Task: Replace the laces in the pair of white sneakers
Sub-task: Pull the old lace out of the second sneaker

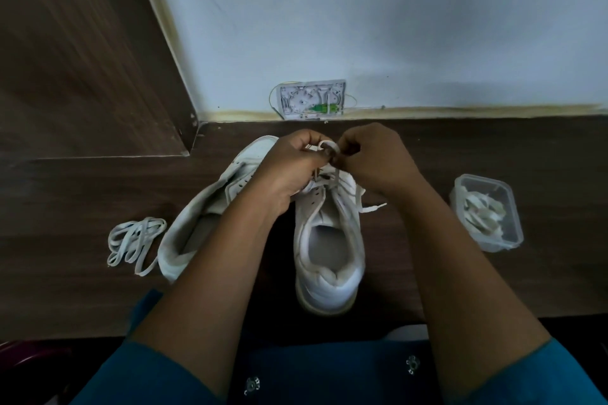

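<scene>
Standing upright at the middle of the dark wood-grain tabletop (65, 273), a white low-top sneaker (329, 256) is seen with its heel on the near side and its toe pointing far, toward the wall. Both hands are brought together over its far eyelet rows. The left hand (292, 161) is curled, and a flat white lace (329, 145) is pinched at its fingertips where the lace forms a small loop. The right hand (371, 158) is likewise curled, with the same loop pinched from the right side. One strand of this lace is draped over the right edge of the shoe, and its free tip (373, 207) is laid on the tabletop just beside it. How far the lace is threaded cannot be told, since the eyelets are partly hidden by the hands.

A second white sneaker (204, 210) is tipped on its side just left of the first, partly covered by the left forearm. A loose bundle of white laces (135, 240) is placed near it on the left. A clear rectangular plastic container (496, 245), holding more white laces, is set well to the right. A small white wall box with a green part (311, 99) is fixed at the foot of the pale wall (394, 26). Blue sleeves (148, 378) are visible at the near edge.
</scene>
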`<action>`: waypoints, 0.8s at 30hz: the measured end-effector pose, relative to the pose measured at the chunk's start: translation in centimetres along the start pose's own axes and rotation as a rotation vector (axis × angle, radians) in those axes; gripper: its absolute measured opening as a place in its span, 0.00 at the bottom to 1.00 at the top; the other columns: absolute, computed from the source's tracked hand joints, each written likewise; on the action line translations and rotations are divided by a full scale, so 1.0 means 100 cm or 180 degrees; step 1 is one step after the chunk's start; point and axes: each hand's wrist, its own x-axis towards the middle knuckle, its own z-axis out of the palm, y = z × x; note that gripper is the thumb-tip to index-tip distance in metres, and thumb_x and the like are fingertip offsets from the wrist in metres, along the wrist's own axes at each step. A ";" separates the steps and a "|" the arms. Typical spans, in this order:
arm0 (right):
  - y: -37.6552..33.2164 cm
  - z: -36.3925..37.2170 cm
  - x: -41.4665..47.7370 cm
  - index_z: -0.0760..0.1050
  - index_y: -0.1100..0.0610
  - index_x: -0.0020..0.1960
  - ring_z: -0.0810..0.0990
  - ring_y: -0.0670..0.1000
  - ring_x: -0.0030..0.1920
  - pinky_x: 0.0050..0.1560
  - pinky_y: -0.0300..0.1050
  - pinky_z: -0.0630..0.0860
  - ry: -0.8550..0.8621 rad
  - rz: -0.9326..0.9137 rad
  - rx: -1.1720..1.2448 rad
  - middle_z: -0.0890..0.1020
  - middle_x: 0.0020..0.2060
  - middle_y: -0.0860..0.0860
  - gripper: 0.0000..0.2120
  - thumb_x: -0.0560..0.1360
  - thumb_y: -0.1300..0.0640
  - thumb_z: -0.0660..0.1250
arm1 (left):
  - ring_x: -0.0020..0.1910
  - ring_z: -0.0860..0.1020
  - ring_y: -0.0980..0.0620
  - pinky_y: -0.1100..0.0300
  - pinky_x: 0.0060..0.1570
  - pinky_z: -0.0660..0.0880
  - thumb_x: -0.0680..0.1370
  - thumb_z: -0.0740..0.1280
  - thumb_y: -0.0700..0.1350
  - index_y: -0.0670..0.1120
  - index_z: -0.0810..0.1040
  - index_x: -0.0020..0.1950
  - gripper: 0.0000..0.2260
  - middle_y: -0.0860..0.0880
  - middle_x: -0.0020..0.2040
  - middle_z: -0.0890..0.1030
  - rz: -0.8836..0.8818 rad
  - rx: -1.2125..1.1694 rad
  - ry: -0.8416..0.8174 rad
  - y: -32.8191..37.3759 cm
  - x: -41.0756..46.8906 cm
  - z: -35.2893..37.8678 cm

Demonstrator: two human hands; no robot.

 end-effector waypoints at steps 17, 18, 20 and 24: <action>0.004 -0.005 -0.004 0.81 0.59 0.39 0.79 0.49 0.37 0.43 0.46 0.75 -0.0565 0.0143 0.0413 0.81 0.34 0.51 0.04 0.72 0.61 0.70 | 0.29 0.73 0.64 0.69 0.29 0.68 0.74 0.69 0.37 0.51 0.78 0.37 0.10 0.59 0.28 0.78 0.0117 -0.0572 0.0314 0.007 -0.004 0.007; 0.004 -0.005 -0.004 0.81 0.58 0.38 0.78 0.49 0.37 0.43 0.46 0.74 -0.0614 0.0105 0.0403 0.81 0.34 0.50 0.05 0.72 0.62 0.70 | 0.28 0.73 0.65 0.70 0.28 0.68 0.74 0.69 0.37 0.50 0.79 0.38 0.09 0.59 0.28 0.78 0.0151 -0.0566 0.0313 0.007 -0.004 0.008; 0.003 -0.004 -0.004 0.79 0.58 0.37 0.77 0.48 0.36 0.43 0.46 0.74 -0.0719 0.0055 0.0385 0.79 0.33 0.50 0.05 0.72 0.62 0.69 | 0.30 0.74 0.64 0.70 0.29 0.68 0.75 0.68 0.36 0.50 0.79 0.38 0.10 0.59 0.28 0.79 0.0198 -0.0622 0.0320 0.009 -0.005 0.008; 0.001 -0.004 -0.001 0.78 0.67 0.43 0.80 0.56 0.41 0.46 0.54 0.78 -0.0069 -0.0025 0.0377 0.82 0.39 0.58 0.04 0.73 0.65 0.66 | 0.42 0.75 0.51 0.59 0.42 0.71 0.75 0.67 0.36 0.51 0.80 0.35 0.12 0.52 0.36 0.81 0.0060 -0.0604 0.0232 0.008 -0.003 0.004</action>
